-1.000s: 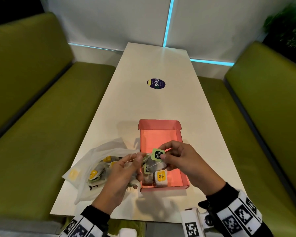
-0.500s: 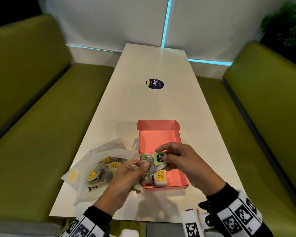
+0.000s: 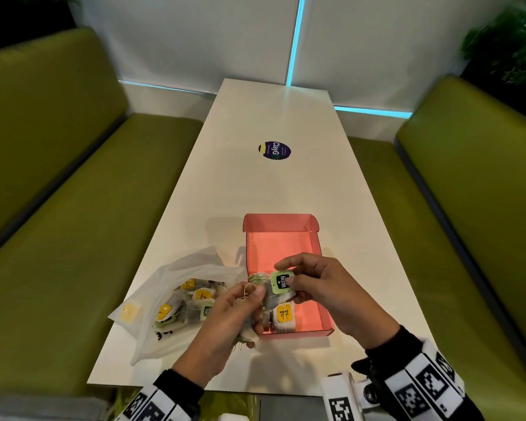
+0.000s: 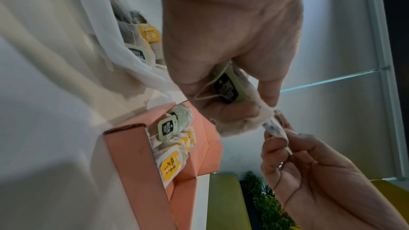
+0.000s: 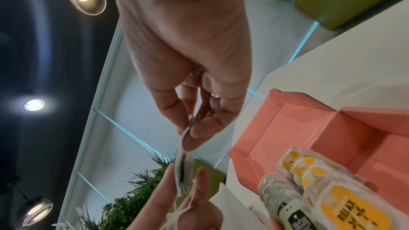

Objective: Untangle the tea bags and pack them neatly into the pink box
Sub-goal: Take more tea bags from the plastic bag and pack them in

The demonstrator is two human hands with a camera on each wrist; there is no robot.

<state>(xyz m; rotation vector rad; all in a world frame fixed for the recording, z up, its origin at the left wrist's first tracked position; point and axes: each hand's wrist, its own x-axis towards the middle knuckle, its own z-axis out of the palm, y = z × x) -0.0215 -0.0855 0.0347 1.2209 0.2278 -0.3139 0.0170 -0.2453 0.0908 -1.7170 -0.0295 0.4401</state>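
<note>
The pink box point(image 3: 280, 220) lies open on the white table, with yellow-tag and green-tag tea bags point(image 3: 283, 317) lined up at its near end point(image 5: 349, 205). Above its near left corner, my right hand point(image 3: 286, 273) pinches a tea bag with a green tag point(image 3: 281, 282) between thumb and fingers. My left hand point(image 3: 252, 299) grips a clump of tea bags and tangled strings point(image 3: 249, 332), one with a green tag point(image 4: 228, 85). A string runs between the two hands. In the right wrist view the pinched bag point(image 5: 183, 162) hangs edge-on.
A clear plastic bag point(image 3: 164, 278) with several more tea bags point(image 3: 195, 296) lies left of the box. A dark round sticker point(image 3: 274, 150) sits at mid table. Green benches point(image 3: 73, 223) run along both sides.
My left hand has moved right, closer to the right hand. The green-tag bag has dropped slightly over the box's near left corner. Both grips are unchanged.
</note>
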